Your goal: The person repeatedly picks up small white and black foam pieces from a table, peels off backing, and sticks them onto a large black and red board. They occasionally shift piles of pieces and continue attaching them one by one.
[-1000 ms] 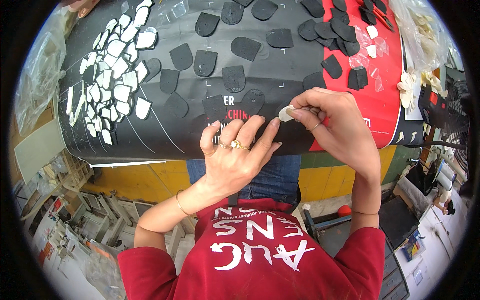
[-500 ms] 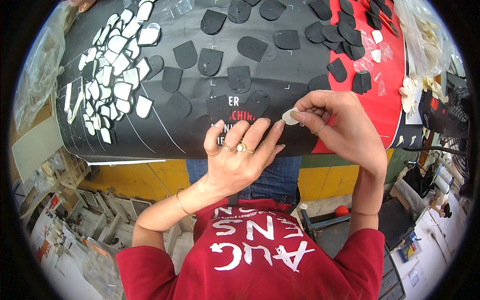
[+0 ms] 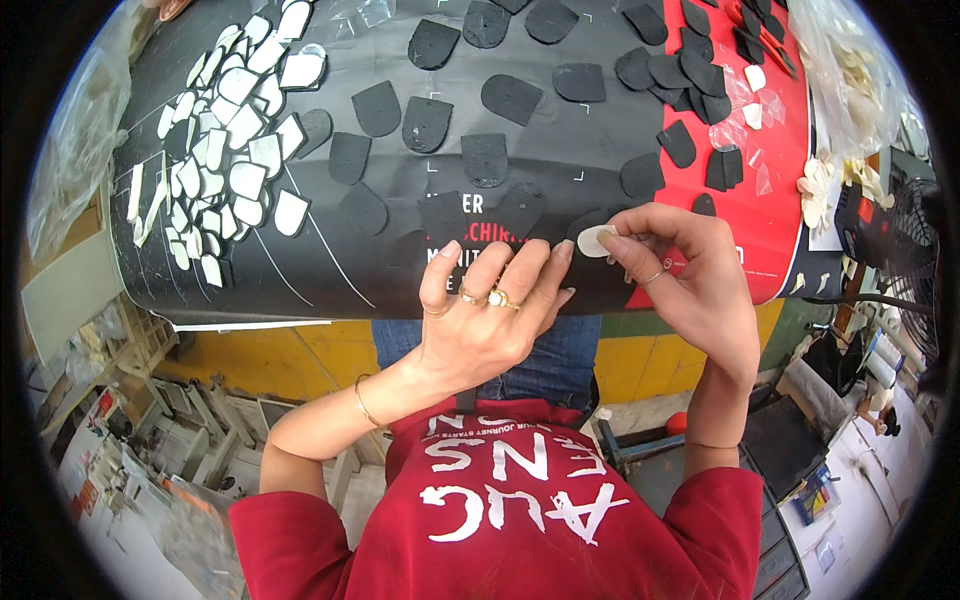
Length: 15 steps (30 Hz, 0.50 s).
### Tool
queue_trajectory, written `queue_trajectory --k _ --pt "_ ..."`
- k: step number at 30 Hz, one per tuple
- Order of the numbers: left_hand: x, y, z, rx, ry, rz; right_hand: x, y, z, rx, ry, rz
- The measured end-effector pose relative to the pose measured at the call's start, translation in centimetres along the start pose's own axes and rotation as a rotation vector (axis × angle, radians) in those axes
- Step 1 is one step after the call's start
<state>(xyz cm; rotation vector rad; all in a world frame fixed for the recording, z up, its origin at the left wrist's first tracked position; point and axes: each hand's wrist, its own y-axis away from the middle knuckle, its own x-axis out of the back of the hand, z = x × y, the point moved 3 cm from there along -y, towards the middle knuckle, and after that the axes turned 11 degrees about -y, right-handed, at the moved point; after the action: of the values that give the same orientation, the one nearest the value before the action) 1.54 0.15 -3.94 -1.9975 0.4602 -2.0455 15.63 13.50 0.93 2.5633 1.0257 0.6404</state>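
My right hand (image 3: 685, 260) pinches a small white rounded piece (image 3: 594, 241) between thumb and fingertips, just above the near part of the black sheet (image 3: 330, 255). A dark piece lies right beside it, partly covered by the fingers. To the left, my left hand (image 3: 490, 300) rests palm down with its fingers apart, the fingertips on the sheet's near edge and nothing visible in them. Black U-shaped pieces (image 3: 485, 160) lie scattered ahead of both hands. At the left is a heap of white-faced pieces (image 3: 245, 125) of like shape.
The right part of the table cover is red (image 3: 780, 190), with overlapping black pieces (image 3: 690, 75), clear plastic scraps (image 3: 727, 130) and red-handled pliers (image 3: 775, 50). Plastic bags (image 3: 85, 130) hang at the left edge. A fan (image 3: 910, 240) stands far right.
My right hand has shifted slightly right and toward me, with the white piece still pinched and more of its face showing. My left hand has barely moved.
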Motion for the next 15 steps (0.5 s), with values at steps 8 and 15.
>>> queue_trajectory --k 8,15 --pt "-0.13 0.13 0.0 0.0 0.008 0.009 -0.35 -0.34 0.26 -0.081 0.003 0.015" --pt "-0.27 0.21 -0.1 -0.008 -0.002 0.04 -0.44 -0.5 0.18 -0.063 0.029 0.026"
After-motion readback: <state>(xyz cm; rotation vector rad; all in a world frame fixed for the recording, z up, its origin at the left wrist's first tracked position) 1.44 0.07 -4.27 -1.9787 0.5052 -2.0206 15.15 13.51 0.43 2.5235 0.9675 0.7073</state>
